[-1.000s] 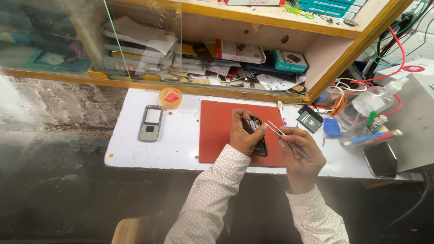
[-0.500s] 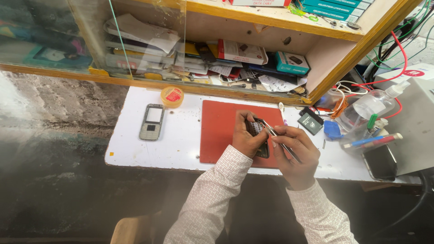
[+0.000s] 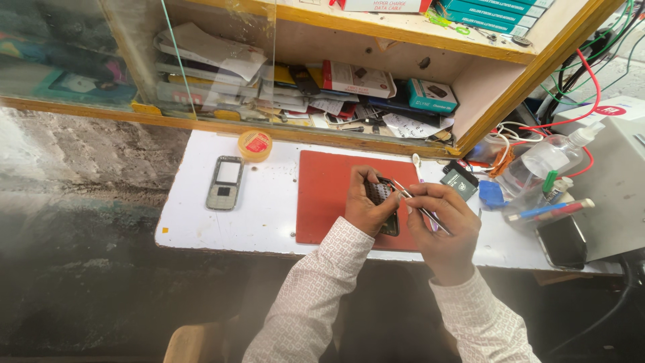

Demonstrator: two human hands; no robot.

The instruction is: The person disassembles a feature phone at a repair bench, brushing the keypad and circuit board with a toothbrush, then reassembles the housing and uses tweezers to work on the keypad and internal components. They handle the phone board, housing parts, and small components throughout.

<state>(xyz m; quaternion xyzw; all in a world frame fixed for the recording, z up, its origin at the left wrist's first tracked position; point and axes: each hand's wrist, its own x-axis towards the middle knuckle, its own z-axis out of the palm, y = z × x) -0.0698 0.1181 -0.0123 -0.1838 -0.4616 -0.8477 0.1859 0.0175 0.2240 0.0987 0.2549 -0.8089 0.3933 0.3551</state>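
Now, left hand (image 3: 366, 205): we grip the opened phone (image 3: 383, 202) over the red mat (image 3: 329, 195).
Right hand (image 3: 440, 218): we pinch tweezers (image 3: 413, 202), tips at the phone.
Surface (image 3: 269, 202): we see a grey keypad phone (image 3: 225, 183) lying well apart.

Matt red mat (image 3: 329, 195) under fingers (image 3: 366, 185); thin shiny metal tweezers (image 3: 418, 205) between right fingers; patterned cloth sleeves (image 3: 316, 296); smooth white tabletop (image 3: 195, 215) beyond.

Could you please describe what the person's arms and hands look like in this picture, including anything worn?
Both arms wear long, light-coloured shirt sleeves printed with a fine, small repeating pattern, reaching down to buttonless-looking cuffs at the wrists. The left hand and the right hand are bare: no gloves, and no rings, watch or bracelets show from this view.
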